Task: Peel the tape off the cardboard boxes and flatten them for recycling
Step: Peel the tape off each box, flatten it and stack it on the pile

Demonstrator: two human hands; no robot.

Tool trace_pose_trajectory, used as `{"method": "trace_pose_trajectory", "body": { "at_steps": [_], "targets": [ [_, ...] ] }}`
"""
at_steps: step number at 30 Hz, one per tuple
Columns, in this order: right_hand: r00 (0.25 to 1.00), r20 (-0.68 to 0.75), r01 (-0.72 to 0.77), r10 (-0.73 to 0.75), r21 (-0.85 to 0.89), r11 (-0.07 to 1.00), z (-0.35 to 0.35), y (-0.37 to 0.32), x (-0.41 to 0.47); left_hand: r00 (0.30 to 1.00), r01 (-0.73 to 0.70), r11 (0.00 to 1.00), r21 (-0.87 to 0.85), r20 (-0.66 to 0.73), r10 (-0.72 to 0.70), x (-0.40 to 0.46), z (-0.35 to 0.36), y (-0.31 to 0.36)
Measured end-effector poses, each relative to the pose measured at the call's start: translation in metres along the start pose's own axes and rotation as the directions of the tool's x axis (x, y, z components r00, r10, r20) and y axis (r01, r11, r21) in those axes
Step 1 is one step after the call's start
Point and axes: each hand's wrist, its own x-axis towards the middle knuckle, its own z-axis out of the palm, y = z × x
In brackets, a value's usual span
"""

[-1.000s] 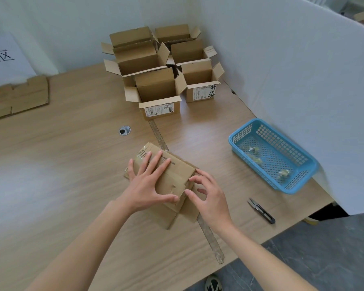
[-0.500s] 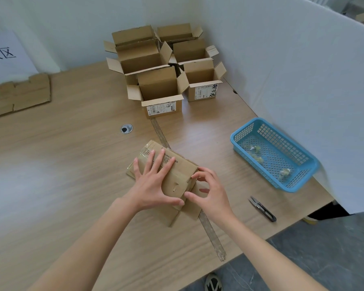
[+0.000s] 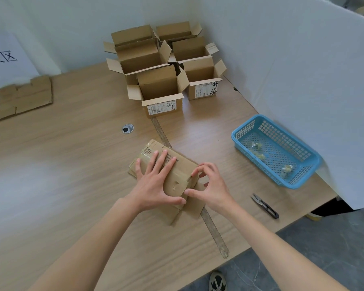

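We find the flattened brown cardboard box under our left hand, fingers spread flat; our right hand pinches its right edge; creased, label showing, near the blue plastic basket.

The left hand presses flat, fingers spread, on a flattened cardboard box lying on the desk. The right hand curls at the box's right edge — whether it pinches anything is unclear. Open boxes stand behind; a blue basket and snips lie to the right.
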Motion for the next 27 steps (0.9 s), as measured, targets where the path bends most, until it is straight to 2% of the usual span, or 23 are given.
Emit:
{"method": "trace_pose_trajectory", "body": {
  "at_steps": [4,9,17,22,24,27],
  "targets": [
    [1.0,0.011,0.018,-0.017,-0.018,1.0,-0.002,0.0,0.003,0.999,0.018,1.0,-0.01,-0.028,-0.019,-0.002,0.001,0.006],
    [0.998,0.059,0.008,-0.013,0.089,0.996,0.0,0.006,0.002,0.996,0.008,0.999,-0.045,-0.083,-0.012,-0.005,0.005,0.011],
    [0.998,0.044,-0.037,0.033,0.083,0.996,0.004,0.002,-0.001,0.992,0.007,1.0,-0.027,-0.128,-0.01,-0.007,0.01,0.013],
    [0.999,0.026,-0.04,0.037,0.139,0.989,0.005,0.0,-0.001,0.992,0.02,1.0,-0.021,-0.121,-0.022,-0.009,0.012,0.015],
    [0.999,0.008,-0.043,0.042,0.121,0.992,0.006,-0.001,-0.003,0.993,0.022,1.0,-0.014,-0.114,-0.023,-0.009,0.01,0.017],
    [0.999,-0.03,-0.036,0.035,-0.014,0.999,0.005,-0.008,-0.006,0.994,0.022,1.0,-0.011,-0.107,-0.023,-0.009,0.009,0.017]
  ]
}}
